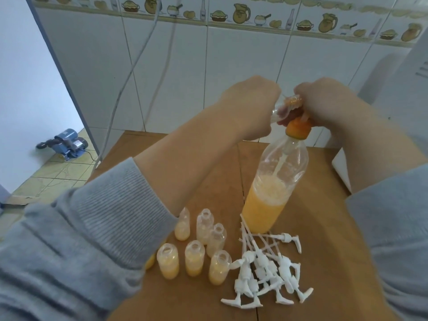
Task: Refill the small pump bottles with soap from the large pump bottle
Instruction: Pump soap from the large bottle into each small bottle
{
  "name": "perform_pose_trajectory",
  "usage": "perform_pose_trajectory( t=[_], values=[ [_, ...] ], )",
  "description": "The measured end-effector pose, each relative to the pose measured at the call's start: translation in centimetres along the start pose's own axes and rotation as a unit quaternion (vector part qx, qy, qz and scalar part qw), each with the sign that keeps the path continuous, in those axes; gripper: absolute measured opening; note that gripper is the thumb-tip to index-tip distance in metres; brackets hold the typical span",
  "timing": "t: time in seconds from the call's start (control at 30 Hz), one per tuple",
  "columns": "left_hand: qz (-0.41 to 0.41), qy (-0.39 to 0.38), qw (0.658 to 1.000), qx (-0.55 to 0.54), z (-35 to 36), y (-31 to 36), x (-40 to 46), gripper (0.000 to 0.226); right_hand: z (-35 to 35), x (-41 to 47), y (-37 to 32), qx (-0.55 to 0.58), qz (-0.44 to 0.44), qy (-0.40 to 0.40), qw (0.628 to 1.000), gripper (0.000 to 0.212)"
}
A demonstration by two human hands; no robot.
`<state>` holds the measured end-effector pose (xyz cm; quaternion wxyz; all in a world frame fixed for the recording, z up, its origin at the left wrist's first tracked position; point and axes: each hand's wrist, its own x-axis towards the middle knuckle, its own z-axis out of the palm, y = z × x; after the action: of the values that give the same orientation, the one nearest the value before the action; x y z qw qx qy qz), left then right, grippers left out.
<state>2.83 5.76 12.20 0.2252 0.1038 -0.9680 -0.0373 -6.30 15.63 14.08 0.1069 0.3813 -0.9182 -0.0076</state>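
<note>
A large clear bottle (273, 181) about half full of orange soap stands on the wooden table (324, 239), with an orange pump collar (297, 129) on its neck. My right hand (324, 103) is curled over the pump head on top. My left hand (252, 105) grips a small clear bottle (281, 107), tilted, its mouth at the pump's spout. Several small open bottles (194, 253) partly filled with orange soap stand at the front, left of the large bottle. A pile of white pump tops (266, 272) lies to their right.
A tiled wall rises behind the table. Cables (129, 72) hang down at the left. A blue water pump (67, 143) sits on the floor at the far left. A white appliance (393, 77) stands at the right edge.
</note>
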Motion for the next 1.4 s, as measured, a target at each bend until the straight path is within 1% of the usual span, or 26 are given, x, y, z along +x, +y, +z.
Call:
perform_pose_trajectory(
  t=[0.07, 0.13, 0.23, 0.37, 0.43, 0.47, 0.57, 0.67, 0.73, 0.8, 0.87, 0.9, 0.97, 1.07, 1.13, 1.2, 1.27, 1.3, 1.33, 1.4],
  values=[
    [-0.005, -0.002, 1.000, -0.003, 0.4, 0.0, -0.2, 0.019, 0.6, 0.0, -0.3, -0.019, 0.017, 0.008, 1.000, 0.013],
    [-0.008, -0.017, 1.000, -0.005, 1.0, 0.0, -0.5, 0.020, 1.2, -0.2, -0.4, -0.026, 0.036, -0.002, 0.999, 0.018],
    [-0.007, -0.023, 1.000, 0.007, 1.3, 0.1, -0.6, 0.019, 1.3, -0.8, -0.5, -0.012, 0.033, -0.021, 0.999, 0.020],
    [0.001, 0.014, 0.999, 0.034, 0.4, 0.5, -0.2, 0.020, -0.2, -1.0, -0.3, 0.035, 0.016, -0.023, 0.999, 0.006],
    [0.003, 0.025, 0.999, 0.038, 0.1, 0.7, 0.0, 0.021, -0.7, -0.9, -0.2, 0.067, 0.019, -0.033, 0.997, 0.002],
    [0.002, 0.027, 0.999, 0.037, 0.1, 0.6, 0.0, 0.021, -0.7, -0.9, -0.2, 0.065, 0.020, -0.029, 0.997, 0.002],
    [-0.009, 0.013, 1.000, 0.024, 0.8, 0.2, -0.2, 0.021, 0.2, -0.9, -0.6, 0.020, 0.037, -0.002, 0.999, 0.015],
    [-0.009, -0.019, 1.000, 0.011, 1.5, -0.1, -0.5, 0.022, 0.7, -1.3, -1.2, 0.002, 0.044, -0.024, 0.999, 0.021],
    [-0.008, -0.019, 1.000, 0.011, 1.3, -0.2, -0.5, 0.021, 0.4, -1.2, -1.0, 0.027, 0.038, -0.029, 0.999, 0.016],
    [-0.004, -0.003, 1.000, 0.014, 0.7, -0.2, -0.2, 0.021, -0.3, -1.1, -0.9, 0.073, 0.041, -0.024, 0.996, 0.009],
    [-0.004, 0.020, 1.000, 0.019, 0.3, -0.2, 0.0, 0.021, -0.7, -0.9, -0.8, 0.124, 0.042, -0.019, 0.991, 0.008],
    [-0.004, 0.026, 0.999, 0.022, 0.3, -0.2, 0.0, 0.021, -0.8, -0.8, -0.8, 0.146, 0.051, -0.011, 0.988, 0.011],
    [-0.005, 0.019, 1.000, 0.017, 0.8, -0.3, 0.0, 0.021, -0.3, -0.7, -0.8, 0.127, 0.064, 0.000, 0.990, 0.014],
    [-0.008, -0.015, 1.000, 0.006, 1.7, -0.2, -0.3, 0.023, 0.6, -0.8, -1.0, 0.035, 0.069, -0.024, 0.997, 0.023],
    [0.000, -0.025, 1.000, 0.010, 1.7, -0.3, -0.3, 0.023, 0.6, -0.8, -1.0, 0.024, 0.058, -0.037, 0.997, 0.025],
    [0.007, -0.015, 1.000, 0.015, 1.3, -0.3, -0.2, 0.023, 0.2, -1.0, -0.8, 0.067, 0.068, -0.041, 0.995, 0.021],
    [0.011, 0.005, 1.000, 0.012, 0.6, -0.1, 0.0, 0.021, -0.5, -1.4, -0.7, 0.127, 0.058, -0.032, 0.990, 0.008],
    [0.013, 0.015, 1.000, 0.014, 0.4, 0.1, 0.1, 0.020, -0.9, -1.5, -0.5, 0.149, 0.066, -0.021, 0.986, 0.009],
    [0.014, 0.022, 1.000, 0.018, 0.3, 0.2, 0.1, 0.019, -0.9, -1.5, -0.4, 0.149, 0.065, -0.009, 0.987, 0.011],
    [0.006, 0.026, 0.999, 0.021, 0.6, 0.4, -0.2, 0.018, -0.5, -1.2, -0.4, 0.093, 0.066, -0.004, 0.994, 0.009]
  ],
)
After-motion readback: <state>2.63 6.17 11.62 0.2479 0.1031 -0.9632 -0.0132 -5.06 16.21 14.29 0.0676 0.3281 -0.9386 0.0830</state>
